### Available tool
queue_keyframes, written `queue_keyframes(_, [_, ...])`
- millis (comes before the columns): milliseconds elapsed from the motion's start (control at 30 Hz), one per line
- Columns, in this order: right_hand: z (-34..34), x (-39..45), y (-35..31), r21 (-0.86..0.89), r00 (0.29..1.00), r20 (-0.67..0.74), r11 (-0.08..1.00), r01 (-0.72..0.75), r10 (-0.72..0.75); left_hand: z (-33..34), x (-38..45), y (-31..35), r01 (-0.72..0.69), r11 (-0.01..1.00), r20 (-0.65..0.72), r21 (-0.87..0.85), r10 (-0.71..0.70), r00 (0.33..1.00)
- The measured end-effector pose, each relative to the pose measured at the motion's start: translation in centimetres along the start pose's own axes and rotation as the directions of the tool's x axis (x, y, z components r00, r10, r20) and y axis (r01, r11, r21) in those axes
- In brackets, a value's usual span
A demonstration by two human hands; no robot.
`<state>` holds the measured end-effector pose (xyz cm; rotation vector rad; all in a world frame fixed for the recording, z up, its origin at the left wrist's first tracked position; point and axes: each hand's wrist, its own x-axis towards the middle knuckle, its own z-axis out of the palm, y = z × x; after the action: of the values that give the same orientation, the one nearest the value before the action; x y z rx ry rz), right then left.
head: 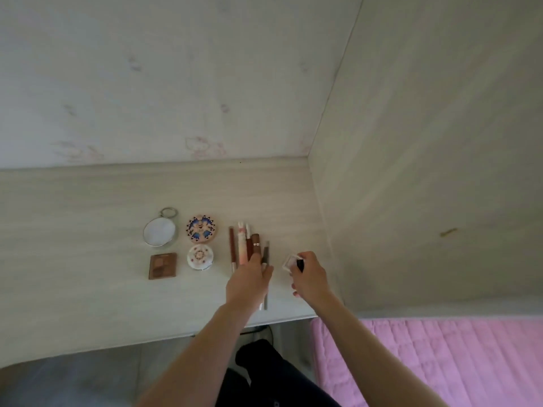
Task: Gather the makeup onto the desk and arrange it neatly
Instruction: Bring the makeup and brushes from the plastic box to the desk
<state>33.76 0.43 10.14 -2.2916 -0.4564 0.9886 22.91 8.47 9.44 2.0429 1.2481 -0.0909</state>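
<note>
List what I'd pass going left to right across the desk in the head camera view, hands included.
Round mirror above the brown palette → patterned round compact above the white round compact → row of pens and brushes → left hand → right hand gripping a small clear case.

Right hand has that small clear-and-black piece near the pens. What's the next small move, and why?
Probably set the small clear-and-black piece down on the bare desk just right of the row of pens and pencils. The right hand holds it there already, the left hand rests on that row, and the compacts sit in tidy columns further left.
</note>
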Motion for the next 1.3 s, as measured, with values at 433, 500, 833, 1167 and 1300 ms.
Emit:
queue_keyframes(433, [0.2, 5.5, 0.3, -0.170, 0.996, 0.029, 0.982, 0.083, -0.080, 1.1, 7.1, 2.3, 0.069, 0.993, 0.041, 0.096, -0.073, 0.997])
queue_keyframes(500, [0.3, 5.9, 0.2, -0.180, 0.996, 0.011, 0.980, 0.085, -0.084, 1.2, 7.7, 2.4, 0.079, 0.992, 0.044, 0.104, -0.084, 0.996])
queue_keyframes(833, [1.0, 8.1, -1.0, -0.198, 0.992, -0.097, 0.978, 0.063, -0.084, 1.5, 8.9, 2.3, 0.133, 0.977, 0.050, 0.168, -0.143, 0.988])
queue_keyframes(1167, [1.2, 10.0, -2.3, -0.224, 0.988, -0.004, 0.963, 0.150, -0.155, 1.9, 8.7, 2.8, 0.109, 0.966, 0.038, 0.233, -0.121, 0.992])
queue_keyframes(1300, [0.9, 9.9, -2.1, -0.201, 0.991, -0.036, 0.972, 0.122, -0.132, 1.8, 8.6, 2.8, 0.085, 0.963, 0.023, 0.258, -0.093, 0.995])
